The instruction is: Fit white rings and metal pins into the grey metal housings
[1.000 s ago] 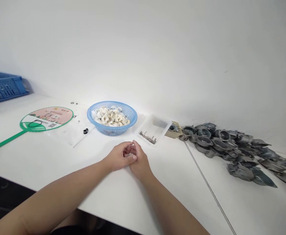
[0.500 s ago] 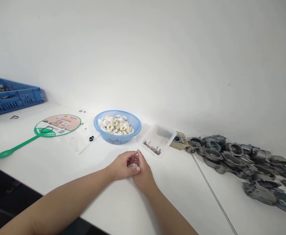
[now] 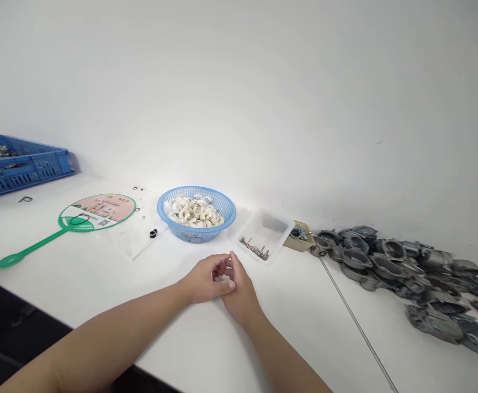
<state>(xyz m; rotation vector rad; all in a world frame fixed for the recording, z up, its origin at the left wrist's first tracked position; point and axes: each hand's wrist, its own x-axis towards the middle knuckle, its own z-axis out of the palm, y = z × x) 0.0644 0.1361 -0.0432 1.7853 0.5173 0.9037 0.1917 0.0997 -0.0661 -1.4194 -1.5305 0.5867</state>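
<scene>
A head-worn camera looks forward and down across a white workbench [image 3: 304,327], close above the person's hands [image 3: 210,278], with the wall [image 3: 239,98] filling the upper frame.

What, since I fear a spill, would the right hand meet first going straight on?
The right hand would likely meet the blue plastic basket first, though depth is hard to judge; the clear plastic tray lies off to the line's right.

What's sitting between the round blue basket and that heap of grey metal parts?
In the head view, a clear plastic tray holding thin metal pins lies there, with a small tan card just beyond it.
</scene>
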